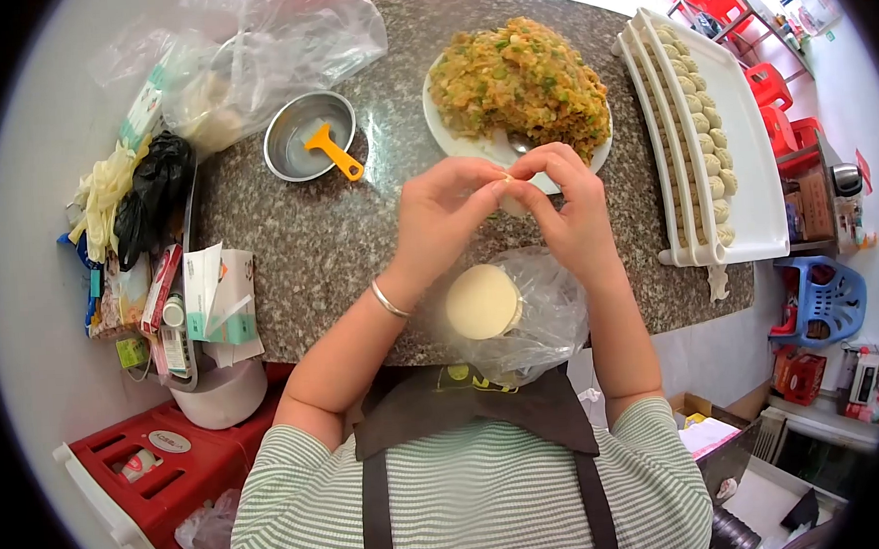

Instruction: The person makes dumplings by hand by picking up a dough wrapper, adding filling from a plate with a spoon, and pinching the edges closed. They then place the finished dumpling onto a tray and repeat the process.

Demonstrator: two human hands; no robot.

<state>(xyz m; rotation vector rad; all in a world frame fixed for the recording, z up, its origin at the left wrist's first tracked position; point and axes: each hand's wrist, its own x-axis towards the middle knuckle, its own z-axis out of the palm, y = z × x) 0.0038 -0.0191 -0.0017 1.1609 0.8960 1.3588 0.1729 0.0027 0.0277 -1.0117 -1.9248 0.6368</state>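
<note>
My left hand and my right hand meet over the counter, just in front of the plate. Their fingertips pinch together on a pale dumpling, mostly hidden by the fingers. Closer to me lies a stack of round dumpling wrappers on a clear plastic bag. Beyond my hands, a white plate carries a large mound of chopped filling. A metal spoon rests at the filling's near edge, partly covered by my right hand.
Stacked white trays with rows of dumplings stand at the right. Left of the plate sits a metal bowl with an orange-handled peeler. A plastic bag, black bag and tissue box crowd the left side.
</note>
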